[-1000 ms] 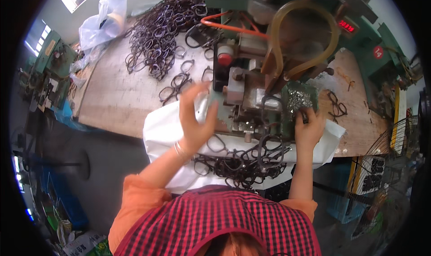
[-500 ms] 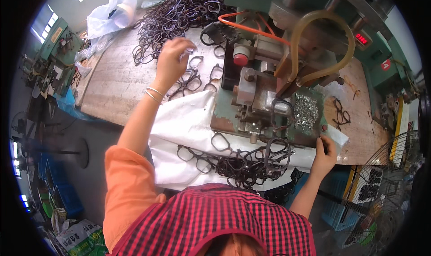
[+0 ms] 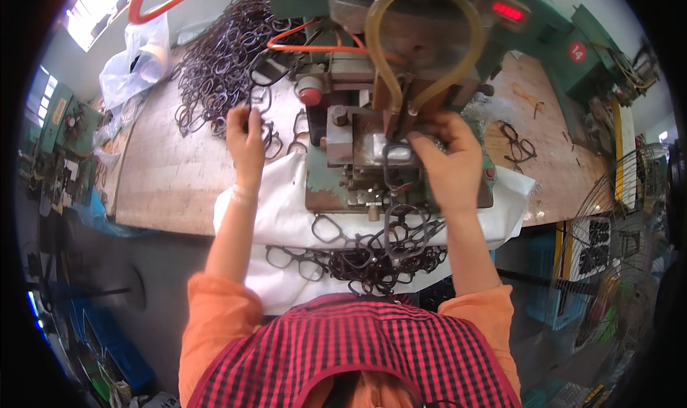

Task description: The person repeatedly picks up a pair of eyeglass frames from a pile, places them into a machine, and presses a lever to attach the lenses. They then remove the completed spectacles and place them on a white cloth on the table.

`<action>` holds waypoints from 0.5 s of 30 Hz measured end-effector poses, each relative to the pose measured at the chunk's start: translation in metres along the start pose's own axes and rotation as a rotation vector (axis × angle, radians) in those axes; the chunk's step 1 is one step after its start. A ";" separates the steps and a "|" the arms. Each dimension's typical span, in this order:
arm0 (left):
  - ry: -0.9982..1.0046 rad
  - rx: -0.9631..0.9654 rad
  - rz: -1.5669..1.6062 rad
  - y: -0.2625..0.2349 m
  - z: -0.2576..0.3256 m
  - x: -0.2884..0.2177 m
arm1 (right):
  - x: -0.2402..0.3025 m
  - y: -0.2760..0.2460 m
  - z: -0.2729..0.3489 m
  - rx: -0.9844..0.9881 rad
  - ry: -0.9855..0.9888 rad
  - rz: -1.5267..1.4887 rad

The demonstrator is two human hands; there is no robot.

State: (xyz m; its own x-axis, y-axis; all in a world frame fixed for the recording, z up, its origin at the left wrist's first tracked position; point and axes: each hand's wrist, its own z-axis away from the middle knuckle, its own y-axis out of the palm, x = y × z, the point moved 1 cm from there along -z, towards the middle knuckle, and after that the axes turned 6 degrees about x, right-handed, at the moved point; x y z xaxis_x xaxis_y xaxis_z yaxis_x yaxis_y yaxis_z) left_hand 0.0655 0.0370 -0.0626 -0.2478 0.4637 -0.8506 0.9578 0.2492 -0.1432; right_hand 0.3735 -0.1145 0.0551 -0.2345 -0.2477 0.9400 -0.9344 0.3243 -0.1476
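Observation:
My left hand point(image 3: 245, 135) is closed on a dark eyeglass frame point(image 3: 260, 97) lifted from the heap of frames point(image 3: 218, 65) at the back left of the bench. My right hand point(image 3: 448, 161) rests on the metal block point(image 3: 376, 150) of the green machine point(image 3: 401, 22), its fingers at a dark eyeglass frame point(image 3: 396, 166) lying there. A tangle of dark frames point(image 3: 379, 254) sits on the white cloth point(image 3: 286, 222) in front of me.
A curved yellowish hose point(image 3: 422, 22) and an orange hose point(image 3: 315, 47) hang over the machine. A clear plastic bag point(image 3: 136, 57) lies at the bench's back left. One loose frame point(image 3: 521, 142) rests on the wooden bench point(image 3: 164, 172) to the right. A wire fan guard point(image 3: 630, 215) stands at right.
My right hand has come up from the cloth's right edge onto the machine block. My left hand has stayed at the heap of frames and closed on one.

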 end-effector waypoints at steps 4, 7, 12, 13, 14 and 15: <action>0.023 0.072 0.493 0.005 0.030 -0.101 | 0.002 0.013 0.003 0.005 0.002 -0.164; 0.395 0.211 0.738 0.011 0.025 -0.190 | 0.006 0.016 0.003 0.068 0.118 -0.428; 0.393 0.238 0.542 0.043 -0.006 -0.209 | 0.010 0.023 0.005 -0.006 0.143 -0.529; 0.399 0.239 0.535 0.044 -0.005 -0.212 | 0.008 0.022 0.005 0.000 0.144 -0.467; 0.405 0.241 0.528 0.046 -0.003 -0.215 | 0.005 0.021 0.003 0.005 0.145 -0.405; 0.423 0.235 0.520 0.046 -0.005 -0.219 | 0.007 0.021 0.000 0.017 0.134 -0.344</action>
State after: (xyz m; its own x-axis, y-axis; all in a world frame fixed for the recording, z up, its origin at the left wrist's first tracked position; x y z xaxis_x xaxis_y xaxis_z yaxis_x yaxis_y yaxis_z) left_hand 0.1627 -0.0489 0.1197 0.2600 0.7749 -0.5761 0.9617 -0.2618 0.0819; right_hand 0.3528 -0.1093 0.0584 0.1306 -0.2175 0.9673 -0.9571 0.2270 0.1802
